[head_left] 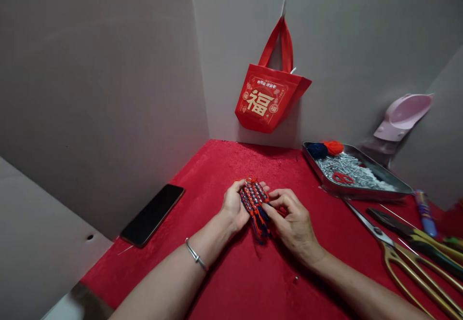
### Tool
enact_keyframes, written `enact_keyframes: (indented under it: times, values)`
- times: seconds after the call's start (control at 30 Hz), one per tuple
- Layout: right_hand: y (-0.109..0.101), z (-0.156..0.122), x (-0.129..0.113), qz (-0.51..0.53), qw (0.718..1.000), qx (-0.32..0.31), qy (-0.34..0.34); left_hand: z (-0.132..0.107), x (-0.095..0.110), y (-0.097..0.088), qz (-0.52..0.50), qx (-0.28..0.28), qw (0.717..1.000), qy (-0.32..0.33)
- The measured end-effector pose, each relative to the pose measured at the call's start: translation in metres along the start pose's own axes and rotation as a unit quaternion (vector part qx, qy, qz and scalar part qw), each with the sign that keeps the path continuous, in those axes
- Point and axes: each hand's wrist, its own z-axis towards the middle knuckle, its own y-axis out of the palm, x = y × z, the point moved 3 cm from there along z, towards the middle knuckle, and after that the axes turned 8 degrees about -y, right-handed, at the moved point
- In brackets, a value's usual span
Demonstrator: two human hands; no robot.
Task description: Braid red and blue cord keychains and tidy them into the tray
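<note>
My left hand (pixel 233 204) holds a woven strip of red and navy yarn with aluminium pull tabs (pixel 253 202), its loose yarn ends hanging toward me. My right hand (pixel 292 223) pinches the strip's right edge between thumb and fingertips. A silver bangle (pixel 195 255) circles my left wrist. The strip lies just above the red felt tabletop (pixel 217 166), and my fingers hide part of it.
To the right, a metal tray (pixel 361 193) holds loose pull tabs, navy and orange-red yarn balls and small red-handled scissors. Gold-handled shears (pixel 408 267) and pliers (pixel 408 233) lie at the right. A black phone (pixel 152 215) lies left. A red bag (pixel 265 100) hangs on the wall.
</note>
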Motion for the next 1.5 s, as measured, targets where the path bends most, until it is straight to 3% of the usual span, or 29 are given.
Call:
enact_keyframes:
  times: [0.1, 0.23, 0.37, 0.5, 0.63, 0.97, 1.03, 1.17, 1.33, 1.5]
  values:
    - [0.001, 0.000, 0.003, 0.008, 0.996, -0.030, 0.079, 0.001, 0.000, -0.001, 0.011, 0.006, 1.000, -0.001]
    - [0.005, -0.004, 0.011, 0.092, 0.968, -0.073, 0.223, 0.004, -0.005, -0.004, 0.042, 0.018, 0.999, 0.010]
    - [0.011, -0.004, 0.014, 0.154, 0.944, -0.127, 0.263, 0.006, -0.008, -0.003, 0.057, 0.012, 0.998, 0.024]
    - [0.009, 0.000, 0.015, 0.212, 0.928, -0.085, 0.294, 0.004, -0.007, -0.001, 0.053, -0.008, 0.999, -0.004]
    - [0.006, 0.001, 0.019, 0.195, 0.925, -0.064, 0.320, 0.003, -0.005, -0.002, 0.040, 0.008, 0.999, -0.016]
    - [0.011, -0.001, 0.014, 0.268, 0.898, -0.082, 0.338, 0.001, -0.008, 0.004, 0.022, -0.047, 0.999, -0.014]
    - [0.010, 0.001, 0.014, 0.252, 0.906, -0.075, 0.331, 0.000, -0.010, 0.006, 0.023, -0.056, 0.998, -0.036]
    - [0.001, 0.007, 0.017, 0.136, 0.953, -0.047, 0.268, 0.001, -0.011, 0.005, 0.026, -0.063, 0.997, -0.042]
    - [-0.005, 0.010, 0.014, -0.018, 0.977, -0.098, 0.188, 0.003, -0.014, 0.000, 0.052, -0.055, 0.996, -0.056]
    - [-0.001, 0.007, 0.013, 0.075, 0.970, -0.109, 0.202, 0.004, -0.013, -0.002, 0.063, -0.038, 0.996, -0.043]
